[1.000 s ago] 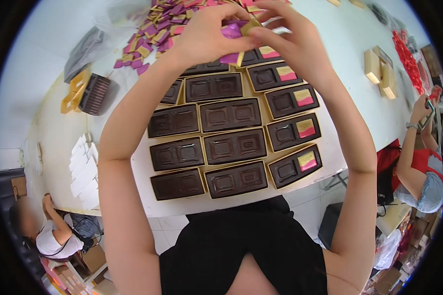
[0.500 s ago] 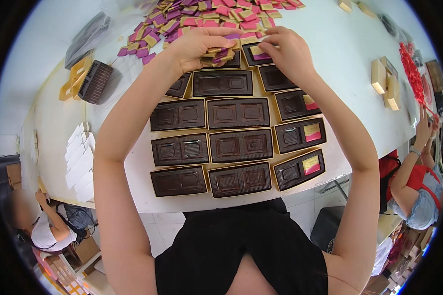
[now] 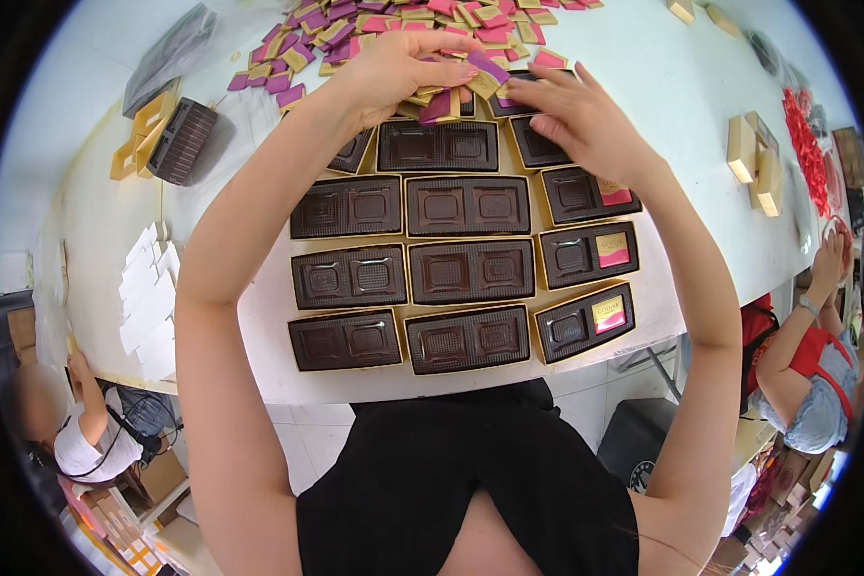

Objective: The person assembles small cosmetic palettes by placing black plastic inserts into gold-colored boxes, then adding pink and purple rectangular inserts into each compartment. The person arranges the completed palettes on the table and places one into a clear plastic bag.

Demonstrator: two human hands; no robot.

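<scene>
Several purple-and-gold wrapped squares (image 3: 444, 104) are gathered in my left hand (image 3: 398, 72), its fingers closed round them over the far boxes. One purple-and-gold square (image 3: 488, 77) sticks out at the fingertips. Beside it is my right hand (image 3: 586, 120), fingers stretched and thumb apart, the fingertips close to or touching that square. Below both hands stand rows of gold boxes with dark brown two-compartment trays (image 3: 467, 204). In the right column, a pink-and-gold square (image 3: 610, 313) lies in the right compartment of the nearest box, as in the two behind it. My hands partly hide the farthest boxes.
A heap of pink, purple and gold squares (image 3: 403, 24) covers the table's far side. Stacked dark trays (image 3: 182, 144) and white card pieces (image 3: 151, 307) lie left. Gold boxes (image 3: 754, 158) and red ribbon (image 3: 806, 154) are right. Two other people work at the sides.
My right hand has drawn back from a far right box, and its fingers have spread. The left hand has shifted slightly right, with a purple-and-gold square now showing at its fingertips.
</scene>
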